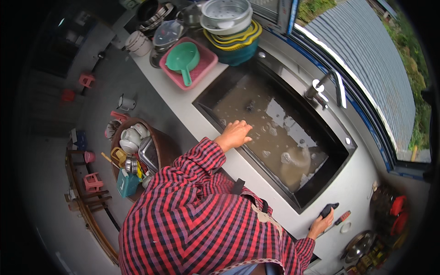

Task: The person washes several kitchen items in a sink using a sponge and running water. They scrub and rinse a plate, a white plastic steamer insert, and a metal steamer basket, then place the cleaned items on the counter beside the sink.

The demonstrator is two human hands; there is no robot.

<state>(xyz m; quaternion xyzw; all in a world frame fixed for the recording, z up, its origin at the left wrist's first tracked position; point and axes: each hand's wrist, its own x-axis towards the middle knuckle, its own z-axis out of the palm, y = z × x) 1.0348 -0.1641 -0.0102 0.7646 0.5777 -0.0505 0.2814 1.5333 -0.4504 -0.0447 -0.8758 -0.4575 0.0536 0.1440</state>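
Note:
A dark sink full of murky, greyish-brown water with suds lies in front of me. My left hand rests at the sink's near edge, fingers stretched out over the rim and nothing in them. On the counter right of the sink, my right hand has its fingers closed on a small dark pad, perhaps a cloth or sponge. Just beside that hand lies a tool with a red and black handle; its other end is hidden by the hand.
A tap stands behind the sink. Left of the basin sit a pink basin with a green ladle, and stacked colanders. A brown tub of dishes stands at my left. Metal lids lie at the far right.

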